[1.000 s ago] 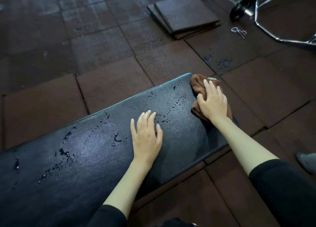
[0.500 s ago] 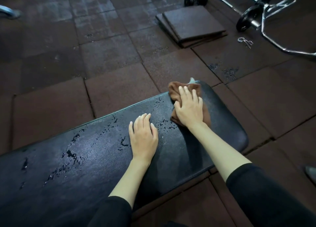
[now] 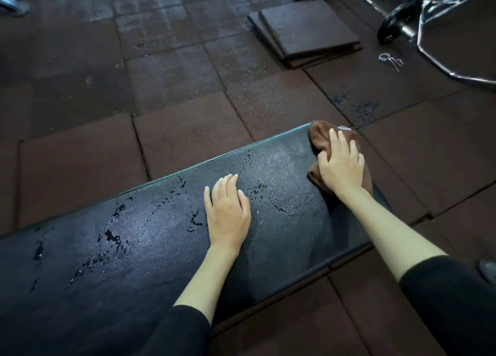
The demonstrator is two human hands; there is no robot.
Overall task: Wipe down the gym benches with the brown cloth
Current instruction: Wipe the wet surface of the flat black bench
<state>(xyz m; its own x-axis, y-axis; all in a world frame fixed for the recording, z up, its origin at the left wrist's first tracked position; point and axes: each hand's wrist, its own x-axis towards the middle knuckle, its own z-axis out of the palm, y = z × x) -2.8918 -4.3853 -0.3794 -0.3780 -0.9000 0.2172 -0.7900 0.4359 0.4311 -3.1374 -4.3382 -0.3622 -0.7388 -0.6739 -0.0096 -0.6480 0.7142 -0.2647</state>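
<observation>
A black padded gym bench (image 3: pixel 150 248), serving here as the counter, runs from the near left to the far right across a floor of dark red-brown rubber tiles (image 3: pixel 80 168). Beads and streaks of water (image 3: pixel 112 235) lie scattered over the left and middle of its top, while the stretch toward the right end looks dull and smeared.

The brown cloth (image 3: pixel 320 138) sits bunched at the far right end of the counter, partly over the edge. The right hand (image 3: pixel 341 165) presses flat on it, fingers spread and pointing away from the person, so only the cloth's far and left folds show around the palm. A small pale patch peeks out at the cloth's far edge; what it is cannot be told.

The left hand (image 3: pixel 228 210) rests palm down on the counter near its middle, well left of the cloth, fingers loosely together, holding nothing. Both forearms are bare below dark sleeves (image 3: pixel 442 302).

On the floor beyond the counter lies a stack of loose rubber tiles (image 3: pixel 308 31). Farther right are a weight plate (image 3: pixel 397 20) on a chrome bar frame and a small metal spring clip (image 3: pixel 389 59) lying near it
</observation>
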